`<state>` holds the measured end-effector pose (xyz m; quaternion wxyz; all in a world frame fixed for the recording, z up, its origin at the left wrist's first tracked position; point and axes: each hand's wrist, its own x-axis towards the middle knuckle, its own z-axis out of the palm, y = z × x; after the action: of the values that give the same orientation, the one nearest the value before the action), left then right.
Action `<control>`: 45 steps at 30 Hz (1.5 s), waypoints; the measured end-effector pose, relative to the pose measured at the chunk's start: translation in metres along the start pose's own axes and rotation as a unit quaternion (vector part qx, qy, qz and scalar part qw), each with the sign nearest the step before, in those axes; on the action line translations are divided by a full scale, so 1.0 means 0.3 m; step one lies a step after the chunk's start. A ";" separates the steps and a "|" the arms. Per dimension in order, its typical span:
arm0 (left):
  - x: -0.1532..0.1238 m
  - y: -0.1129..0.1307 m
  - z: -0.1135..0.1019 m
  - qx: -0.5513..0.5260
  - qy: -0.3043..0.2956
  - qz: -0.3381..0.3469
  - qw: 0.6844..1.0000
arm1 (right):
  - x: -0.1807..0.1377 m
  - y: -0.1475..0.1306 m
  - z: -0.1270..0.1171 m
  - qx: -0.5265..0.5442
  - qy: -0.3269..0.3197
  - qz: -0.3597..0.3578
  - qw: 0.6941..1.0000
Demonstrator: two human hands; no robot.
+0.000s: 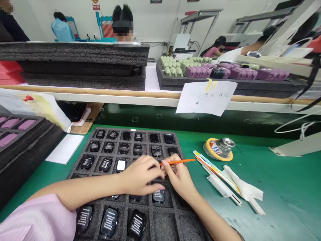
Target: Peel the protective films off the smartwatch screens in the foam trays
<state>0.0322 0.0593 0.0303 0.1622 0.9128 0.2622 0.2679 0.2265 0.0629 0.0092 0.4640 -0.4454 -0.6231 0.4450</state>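
Black watch-like devices (105, 164) fill most slots of a grey foam tray (112, 154) on the tabletop (276, 187) — a few near slots (163, 226) stand empty; right hand (179, 179) pinches an orange stick (182, 161), left hand (141, 175) curled, its hold hidden.

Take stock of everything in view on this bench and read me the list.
black foam tray: one, black, on the green bench mat
labelled devices: about twenty, black, in the tray's cells
white-faced device: one, white, in the tray
metal dispenser: one, silver on a yellow ring, right of the tray
white wipe: one, white, right of the tray
paper note: one, white, hanging from the shelf edge
orange stick: one, orange, above the tray
right hand: pinching the orange stick
left hand: over the tray, beside the stick
pink sleeve: one, pink, on the left arm
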 end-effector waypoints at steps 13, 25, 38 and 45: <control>-0.137 0.087 0.011 0.059 0.046 0.019 0.997 | -0.157 -0.077 -0.005 0.036 -0.015 0.017 0.999; -0.135 0.089 0.023 0.028 0.027 0.002 0.999 | -0.193 -0.052 0.004 0.002 -0.043 -0.032 0.999; -0.017 -0.036 -0.098 0.055 -0.047 -0.164 0.984 | -0.176 -0.055 -0.007 -0.029 -0.064 -0.010 0.997; 0.069 -0.349 -0.124 0.117 -0.002 -0.208 0.971 | 0.041 -0.093 -0.005 -0.011 -0.079 0.038 0.996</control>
<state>-0.0152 0.1616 0.0231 0.1066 0.8515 0.4752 0.1943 0.2218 0.0692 0.0385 0.3910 -0.4375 -0.6450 0.4895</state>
